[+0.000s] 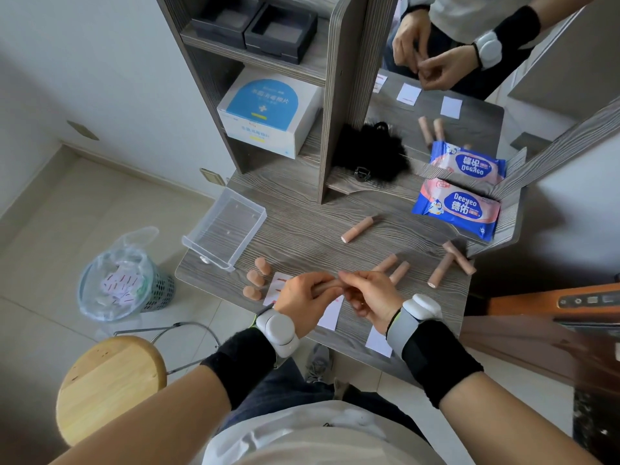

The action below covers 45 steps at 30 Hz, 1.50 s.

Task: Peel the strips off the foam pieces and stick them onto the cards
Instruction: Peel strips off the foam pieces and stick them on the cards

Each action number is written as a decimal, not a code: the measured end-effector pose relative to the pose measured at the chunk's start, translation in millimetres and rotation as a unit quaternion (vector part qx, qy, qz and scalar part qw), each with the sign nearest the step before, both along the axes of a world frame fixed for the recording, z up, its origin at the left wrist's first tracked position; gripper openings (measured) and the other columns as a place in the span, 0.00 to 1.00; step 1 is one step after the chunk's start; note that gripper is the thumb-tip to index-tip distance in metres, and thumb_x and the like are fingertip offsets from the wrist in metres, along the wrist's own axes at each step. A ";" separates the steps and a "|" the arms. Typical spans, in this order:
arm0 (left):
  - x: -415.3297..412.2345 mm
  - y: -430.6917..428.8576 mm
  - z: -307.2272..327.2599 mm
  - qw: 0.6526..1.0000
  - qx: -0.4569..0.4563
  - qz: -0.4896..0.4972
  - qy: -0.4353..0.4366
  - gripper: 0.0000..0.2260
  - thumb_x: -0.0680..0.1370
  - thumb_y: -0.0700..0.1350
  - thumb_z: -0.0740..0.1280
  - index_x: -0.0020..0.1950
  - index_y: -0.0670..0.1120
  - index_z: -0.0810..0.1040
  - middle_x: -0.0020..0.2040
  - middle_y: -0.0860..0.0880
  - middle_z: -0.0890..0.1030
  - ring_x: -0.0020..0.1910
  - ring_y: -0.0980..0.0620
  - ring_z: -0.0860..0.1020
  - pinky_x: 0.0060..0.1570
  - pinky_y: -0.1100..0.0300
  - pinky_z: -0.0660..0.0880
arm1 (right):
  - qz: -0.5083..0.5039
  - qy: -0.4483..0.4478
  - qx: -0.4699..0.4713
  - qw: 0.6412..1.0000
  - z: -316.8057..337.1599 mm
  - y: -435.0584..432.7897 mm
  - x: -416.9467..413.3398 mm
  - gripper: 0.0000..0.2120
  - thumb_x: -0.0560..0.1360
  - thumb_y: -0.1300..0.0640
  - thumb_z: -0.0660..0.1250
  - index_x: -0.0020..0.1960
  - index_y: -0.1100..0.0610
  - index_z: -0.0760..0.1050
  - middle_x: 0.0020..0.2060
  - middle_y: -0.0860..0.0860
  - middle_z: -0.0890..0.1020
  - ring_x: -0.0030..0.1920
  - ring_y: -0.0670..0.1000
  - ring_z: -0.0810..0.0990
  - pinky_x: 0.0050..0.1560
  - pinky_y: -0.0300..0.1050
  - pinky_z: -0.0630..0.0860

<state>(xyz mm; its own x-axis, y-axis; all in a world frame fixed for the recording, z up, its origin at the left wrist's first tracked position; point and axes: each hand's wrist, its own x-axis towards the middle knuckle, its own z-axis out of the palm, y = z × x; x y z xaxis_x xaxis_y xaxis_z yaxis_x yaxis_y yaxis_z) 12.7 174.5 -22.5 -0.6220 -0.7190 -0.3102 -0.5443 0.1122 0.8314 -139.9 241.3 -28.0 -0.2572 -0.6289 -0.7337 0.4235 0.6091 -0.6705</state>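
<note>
My left hand (303, 298) grips a peach foam stick (327, 285) above the table's front edge. My right hand (367, 295) pinches the stick's right end with thumb and fingertips; whether a strip is lifted there is hidden by the fingers. Under the hands lie white cards: one with red strips (277, 286), one partly covered (330, 315), one plain (379, 344). Three short foam pieces (256, 276) stand left of the hands. Several long foam sticks (399, 271) lie on the table to the right, and one more foam stick (357, 229) lies farther back.
A clear plastic box (224, 228) sits at the table's left edge. A wipes pack (458, 209) lies at the back right beside a mirror (469, 78). A bin with used cards (124, 280) and a wooden stool (110, 384) stand on the floor at left.
</note>
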 end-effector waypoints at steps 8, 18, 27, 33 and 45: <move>10.1 -17.5 0.8 0.981 -0.166 -0.026 -0.095 0.07 0.74 0.48 0.68 0.36 0.50 0.76 0.35 0.57 0.78 0.37 0.56 0.76 0.38 0.58 0.76 | 0.108 0.228 0.139 0.958 -6.6 -62.9 -38.0 0.23 0.77 0.40 0.62 0.47 0.60 0.80 0.31 0.52 0.84 0.22 0.47 0.74 0.27 0.41 0.70; 21.0 -29.7 -17.3 0.927 -0.227 -0.138 -0.265 0.09 0.77 0.50 0.64 0.50 0.48 0.82 0.52 0.50 0.80 0.54 0.47 0.76 0.47 0.54 0.68 | 0.154 0.260 0.217 0.928 -33.5 -119.4 -54.8 0.19 0.83 0.50 0.55 0.61 0.62 0.77 0.54 0.54 0.84 0.48 0.52 0.81 0.50 0.41 0.73; 6.1 -32.6 -25.6 0.921 -0.201 -0.196 -0.271 0.08 0.75 0.41 0.61 0.45 0.41 0.78 0.47 0.45 0.78 0.49 0.44 0.77 0.56 0.52 0.71 | 0.161 0.315 0.171 0.920 -33.5 -100.6 -51.6 0.08 0.76 0.50 0.63 0.44 0.54 0.73 0.22 0.45 0.81 0.22 0.46 0.79 0.31 0.41 0.74; -0.8 -31.8 -24.9 0.920 -0.204 -0.203 -0.267 0.07 0.77 0.42 0.62 0.48 0.41 0.78 0.48 0.45 0.78 0.50 0.45 0.77 0.54 0.52 0.74 | 0.199 0.319 0.172 0.911 -22.3 -63.6 -47.8 0.20 0.67 0.41 0.60 0.33 0.54 0.81 0.21 0.44 0.81 0.19 0.44 0.78 0.33 0.43 0.73; -2.8 -33.3 -19.2 0.927 -0.191 -0.186 -0.265 0.12 0.73 0.49 0.69 0.55 0.47 0.77 0.52 0.49 0.77 0.52 0.46 0.79 0.55 0.51 0.76 | 0.208 0.241 0.058 0.946 12.5 -18.5 -44.3 0.24 0.69 0.36 0.53 0.27 0.53 0.71 0.29 0.52 0.80 0.30 0.51 0.68 0.38 0.48 0.64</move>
